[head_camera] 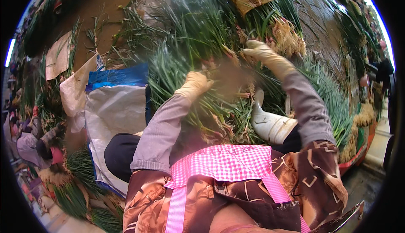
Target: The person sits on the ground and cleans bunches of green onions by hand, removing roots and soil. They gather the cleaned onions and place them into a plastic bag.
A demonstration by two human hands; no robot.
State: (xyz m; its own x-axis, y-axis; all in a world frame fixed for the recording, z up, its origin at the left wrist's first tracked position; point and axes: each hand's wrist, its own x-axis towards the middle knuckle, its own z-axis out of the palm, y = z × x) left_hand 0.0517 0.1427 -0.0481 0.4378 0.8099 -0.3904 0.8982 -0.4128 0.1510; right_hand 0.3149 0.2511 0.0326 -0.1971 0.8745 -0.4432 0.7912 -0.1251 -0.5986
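Observation:
My left hand (194,84), in a cream rubber glove, is closed around green onions (167,65) near their reddish bulbs. Their long leaves spread to the left. Farther right, my right hand (262,51), gloved alike, reaches to the root end of a larger heap of green onions (202,21). Its thumb and fingers look apart, with no stalk plainly between them. Pale stringy roots (286,37) hang just beyond it. Between my hands a brown blur hides part of the heap. Loose onions with roots (221,125) lie below, before my pink checked apron (221,163).
A white woven sack (115,109) with a blue edge lies by my left knee. My white rubber boot (272,122) stands at right among the onions. More onion bundles (329,97) line the right side. A person (34,147) works at far left. The floor (107,21) is wet and muddy.

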